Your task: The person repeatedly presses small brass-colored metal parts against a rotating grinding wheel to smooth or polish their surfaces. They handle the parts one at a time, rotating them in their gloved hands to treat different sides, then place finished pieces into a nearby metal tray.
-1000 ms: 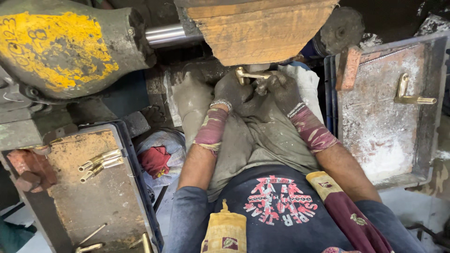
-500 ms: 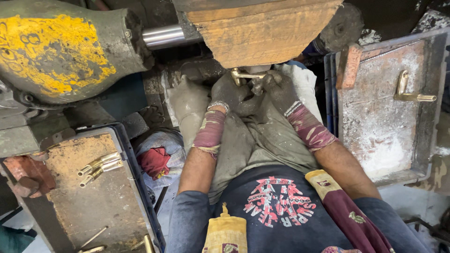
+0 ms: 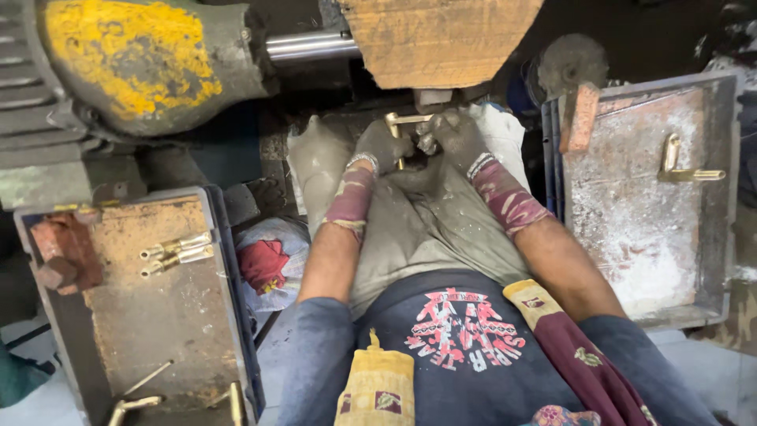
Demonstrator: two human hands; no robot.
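1. Left hand, gloved, fingers curled and pinching the brass part at its near stem.
2. Right hand, gloved, closed on the same part from the right side; both hands are close together, nearly touching.
3. Brass part sits far centre, just under the worn wheel, above the person's lap.
4. Judgement: part looks stiff, solid metal, small but dense, likely slick with dust; best gripped by the stem, away from the end that meets the wheel.
5. Left tray holds brass pieces, more at its near edge.
6. Right tray, dusty white, holds one brass handle.
7. Yellow motor far left, shaft running to the wheel.
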